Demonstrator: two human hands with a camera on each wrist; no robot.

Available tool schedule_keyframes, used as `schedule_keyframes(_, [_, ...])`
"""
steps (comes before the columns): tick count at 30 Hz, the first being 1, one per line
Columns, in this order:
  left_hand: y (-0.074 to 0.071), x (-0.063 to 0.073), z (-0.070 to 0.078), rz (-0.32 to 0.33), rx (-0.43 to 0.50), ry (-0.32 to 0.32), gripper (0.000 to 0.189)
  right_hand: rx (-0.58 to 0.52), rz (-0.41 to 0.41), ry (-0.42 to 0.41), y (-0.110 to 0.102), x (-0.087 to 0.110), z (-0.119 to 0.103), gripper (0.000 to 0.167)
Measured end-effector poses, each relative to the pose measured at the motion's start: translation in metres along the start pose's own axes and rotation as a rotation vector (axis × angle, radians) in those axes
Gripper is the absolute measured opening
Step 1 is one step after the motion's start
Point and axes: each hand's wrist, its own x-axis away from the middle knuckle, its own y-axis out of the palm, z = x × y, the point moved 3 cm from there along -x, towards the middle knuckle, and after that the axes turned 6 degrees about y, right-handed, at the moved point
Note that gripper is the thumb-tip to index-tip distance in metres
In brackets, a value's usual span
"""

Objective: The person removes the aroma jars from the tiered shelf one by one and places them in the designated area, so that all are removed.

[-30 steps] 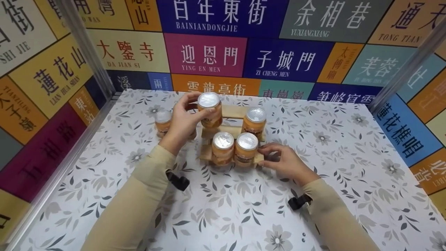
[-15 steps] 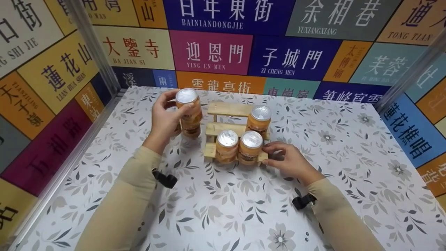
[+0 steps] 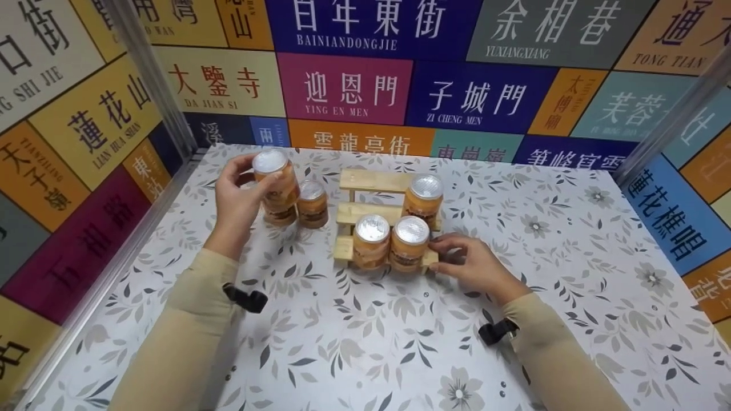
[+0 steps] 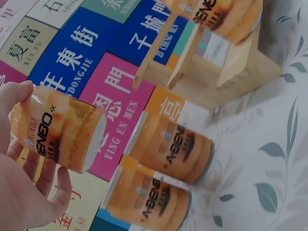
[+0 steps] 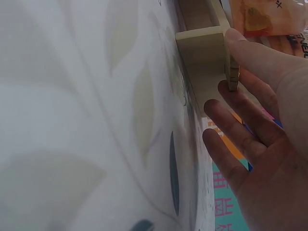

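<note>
My left hand (image 3: 234, 200) grips an orange can (image 3: 277, 178) with a silver lid, its thumb across the near side. Below that can, one matching can (image 3: 280, 217) stands on the table, partly hidden by it in the head view. Another can (image 3: 312, 206) stands upright just to its right. A stepped wooden rack (image 3: 371, 211) sits in the middle; two cans, a left one (image 3: 371, 245) and a right one (image 3: 408, 245), stand on its lowest step, and a third can (image 3: 424, 200) higher at the right. With thumb and fingers, my right hand (image 5: 269, 115) pinches the lowest step's right end.
A white table (image 3: 365, 342) with a grey leaf pattern lies under everything. Colourful sign-covered walls (image 3: 342, 85) enclose the back and both sides. A clear upright edge (image 3: 163, 97) stands at the back left corner.
My left hand has carried its can leftward, away from the rack's upper steps, to over the cans at the left. The right hand stays at the rack's end.
</note>
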Motion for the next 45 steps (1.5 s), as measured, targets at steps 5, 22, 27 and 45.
schedule_keyframes(5, [-0.019, -0.005, -0.003, 0.045, -0.008, -0.013, 0.052, -0.008, -0.003, 0.008, -0.001, -0.002, 0.001, 0.039])
schedule_keyframes(22, [-0.054, -0.013, -0.027, 0.229, -0.002, -0.059, 0.051, -0.001, 0.012, 0.003, -0.002, 0.001, 0.001, 0.037])
schedule_keyframes(27, [-0.058, -0.018, -0.042, 0.229, -0.046, -0.085, 0.052, -0.009, 0.012, 0.003, -0.003, 0.001, 0.002, 0.038])
schedule_keyframes(45, [-0.062, -0.013, -0.080, 0.182, -0.182, -0.198, 0.055, -0.070, -0.002, -0.023, 0.003, 0.000, 0.001, 0.037])
